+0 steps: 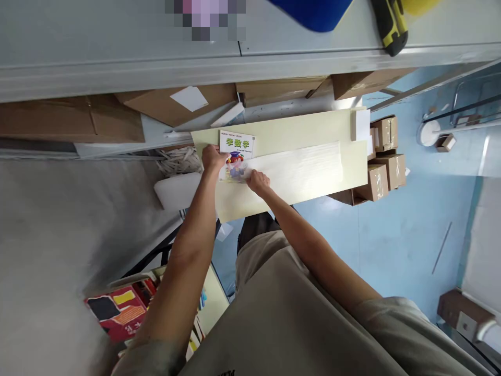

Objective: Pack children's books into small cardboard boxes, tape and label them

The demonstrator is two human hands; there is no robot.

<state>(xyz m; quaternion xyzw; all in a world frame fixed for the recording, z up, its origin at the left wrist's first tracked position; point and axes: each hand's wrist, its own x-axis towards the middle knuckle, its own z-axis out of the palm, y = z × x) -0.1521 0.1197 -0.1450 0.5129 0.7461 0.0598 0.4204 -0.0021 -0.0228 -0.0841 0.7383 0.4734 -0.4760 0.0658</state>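
Note:
A book [237,141] with a white cover, green characters and a cartoon figure lies near the left end of a narrow cream tabletop [282,125]. My left hand [213,158] grips the book's left edge, thumb on the cover. From the book's right part, a long, thin, whitish sheet [301,169], partly see-through, stretches to the right along the tabletop. Its left end covers the lower part of the cover. My right hand [258,181] is closed on the sheet's near left edge, at the book's lower right corner; the fingertips are partly hidden.
Cardboard boxes [282,86] stand under a grey shelf [117,73] beyond the tabletop. On that shelf lies a yellow-and-black utility knife [391,26]. White slips [360,125] sit at the tabletop's right end, near more boxes [378,181]. Books [125,310] are stacked at lower left.

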